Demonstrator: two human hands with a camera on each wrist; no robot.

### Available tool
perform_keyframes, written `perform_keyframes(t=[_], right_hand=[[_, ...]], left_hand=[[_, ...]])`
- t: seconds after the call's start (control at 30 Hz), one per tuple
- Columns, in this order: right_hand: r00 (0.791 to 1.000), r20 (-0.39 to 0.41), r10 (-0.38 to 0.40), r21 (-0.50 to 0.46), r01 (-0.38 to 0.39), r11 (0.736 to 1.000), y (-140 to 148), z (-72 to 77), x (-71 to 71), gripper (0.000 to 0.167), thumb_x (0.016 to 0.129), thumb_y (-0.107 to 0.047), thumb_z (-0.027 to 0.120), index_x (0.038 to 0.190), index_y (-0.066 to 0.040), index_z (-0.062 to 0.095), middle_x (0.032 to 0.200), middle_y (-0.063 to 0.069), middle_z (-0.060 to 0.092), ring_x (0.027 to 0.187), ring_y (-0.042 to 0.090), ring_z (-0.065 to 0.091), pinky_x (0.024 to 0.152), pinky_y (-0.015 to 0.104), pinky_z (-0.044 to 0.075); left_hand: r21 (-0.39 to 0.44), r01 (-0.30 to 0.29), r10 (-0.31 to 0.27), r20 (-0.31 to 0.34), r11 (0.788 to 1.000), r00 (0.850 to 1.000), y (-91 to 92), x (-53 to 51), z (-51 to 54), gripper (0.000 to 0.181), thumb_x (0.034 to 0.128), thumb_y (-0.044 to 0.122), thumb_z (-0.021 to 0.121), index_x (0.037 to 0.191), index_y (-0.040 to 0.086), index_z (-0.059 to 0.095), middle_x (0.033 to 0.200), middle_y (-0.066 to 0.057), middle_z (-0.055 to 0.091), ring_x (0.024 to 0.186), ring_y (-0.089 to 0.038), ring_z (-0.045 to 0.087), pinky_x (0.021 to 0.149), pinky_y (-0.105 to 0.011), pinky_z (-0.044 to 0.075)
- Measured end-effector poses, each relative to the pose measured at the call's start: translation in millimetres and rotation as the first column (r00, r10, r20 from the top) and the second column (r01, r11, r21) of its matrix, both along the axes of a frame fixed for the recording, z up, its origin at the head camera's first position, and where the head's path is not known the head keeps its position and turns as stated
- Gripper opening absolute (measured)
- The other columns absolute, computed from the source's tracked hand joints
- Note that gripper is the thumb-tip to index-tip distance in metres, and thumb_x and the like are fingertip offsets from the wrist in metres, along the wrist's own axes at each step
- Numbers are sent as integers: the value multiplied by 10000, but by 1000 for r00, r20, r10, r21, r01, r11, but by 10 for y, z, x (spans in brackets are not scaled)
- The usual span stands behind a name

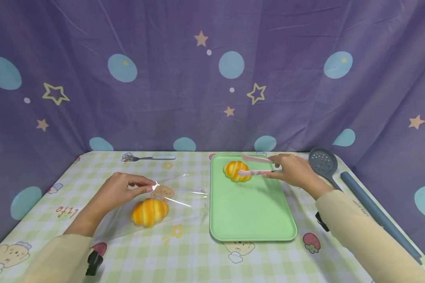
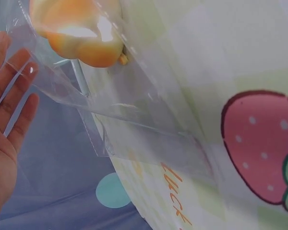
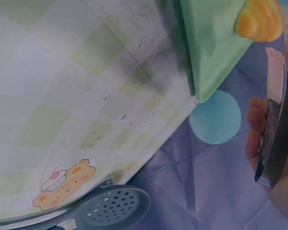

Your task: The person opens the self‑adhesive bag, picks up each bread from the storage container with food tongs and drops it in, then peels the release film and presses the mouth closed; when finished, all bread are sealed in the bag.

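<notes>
Sitting beyond the fingers of the right hand (image 1: 293, 169), 1 roll (image 1: 231, 169) is resting on the tray (image 1: 251, 208). Those fingers are clamping parted tongs (image 1: 257, 173), probably aligning a grip and needing a squeeze next. The left hand (image 1: 122, 189) is pinching a clear bag (image 1: 197, 193).

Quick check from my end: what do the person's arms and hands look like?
The left hand and right hand are bare, without gloves. The left sleeve and right sleeve are plain beige, with a black piece showing beside each.
</notes>
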State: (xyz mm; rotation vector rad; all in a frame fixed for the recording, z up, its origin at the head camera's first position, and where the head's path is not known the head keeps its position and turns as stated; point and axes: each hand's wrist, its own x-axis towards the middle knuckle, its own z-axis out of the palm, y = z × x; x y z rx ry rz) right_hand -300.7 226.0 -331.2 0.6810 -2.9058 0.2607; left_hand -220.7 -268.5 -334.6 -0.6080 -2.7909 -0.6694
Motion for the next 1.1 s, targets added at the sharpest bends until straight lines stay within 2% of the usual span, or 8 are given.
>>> perform_keyframes(t=[0.33, 0.53, 0.8, 1.1], right_hand=[[998, -9, 54, 34, -54, 998, -81, -45, -40, 619, 871, -509, 777, 1264, -37, 698, 1008, 96, 733, 841, 243, 691, 662, 446, 562], [998, 32, 61, 43, -63, 997, -54, -53, -82, 628, 882, -516, 763, 1259, -18, 701, 1019, 104, 738, 842, 232, 695, 674, 442, 567], [994, 102, 36, 18, -38, 999, -34, -54, -99, 644, 881, -520, 763, 1279, -20, 688, 1063, 115, 744, 940, 280, 701, 776, 504, 567], [991, 116, 59, 47, -64, 997, -69, 12, -139, 634, 876, -498, 777, 1273, -10, 699, 1029, 113, 740, 895, 256, 698, 785, 496, 564]], left_hand=[[-4, 6, -6, -30, 1000, 1000, -12, 4, 15, 143, 887, 206, 808, 1026, 190, 837, 914, 119, 771, 784, -94, 651, 722, -329, 554], [7, 27, -26, -55, 1000, 998, -23, -3, 36, 144, 881, 220, 815, 1020, 191, 838, 905, 115, 771, 769, -81, 639, 713, -338, 555], [14, 14, -13, -27, 1000, 1000, -18, 5, 37, 156, 884, 252, 813, 1023, 185, 837, 904, 117, 770, 776, -85, 642, 724, -349, 559], [9, 4, -4, -9, 1000, 1000, -15, 16, 71, 159, 892, 248, 805, 1038, 190, 834, 924, 108, 772, 788, -97, 636, 736, -363, 555]])
